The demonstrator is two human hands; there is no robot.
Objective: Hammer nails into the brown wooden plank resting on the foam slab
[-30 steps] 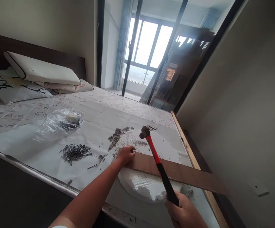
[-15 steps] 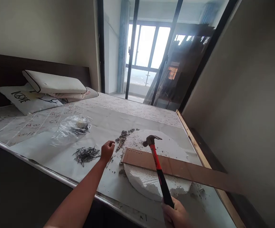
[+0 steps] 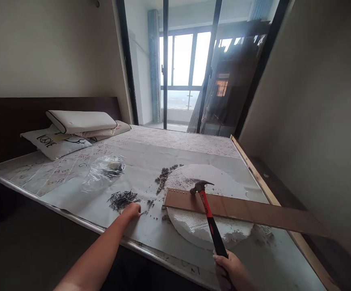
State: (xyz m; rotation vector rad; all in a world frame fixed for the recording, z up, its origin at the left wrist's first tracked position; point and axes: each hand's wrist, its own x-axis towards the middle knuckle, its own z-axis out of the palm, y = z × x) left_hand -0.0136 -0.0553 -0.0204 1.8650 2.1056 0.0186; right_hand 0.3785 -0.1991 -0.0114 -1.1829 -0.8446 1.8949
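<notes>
My right hand (image 3: 228, 264) is wrapped round the black grip of a claw hammer (image 3: 210, 214) with a red neck. The hammer's head hangs over a long brown board (image 3: 232, 207); whether they touch I cannot tell. Several small nail heads show in a row near the board's left end. Beneath the board is a round white foam block (image 3: 205, 178) with broken edges. My left hand (image 3: 133, 211) is closed beside a pile of loose nails (image 3: 122, 199), and a thin nail (image 3: 143, 212) pokes out past its fingers.
Grey crumbs (image 3: 163, 176) lie along the foam's left side. A clear plastic bag (image 3: 102, 167) rests on the grey sheet (image 3: 145, 155) covering the bed. Pillows (image 3: 81, 121) are stacked at the headboard (image 3: 11, 111). A wooden rail (image 3: 254, 171) runs along the right edge.
My left hand has come back toward me, from beside the crumbs to the near side of the nail pile. The hammer stays over the board in my right hand. The camera view has shifted.
</notes>
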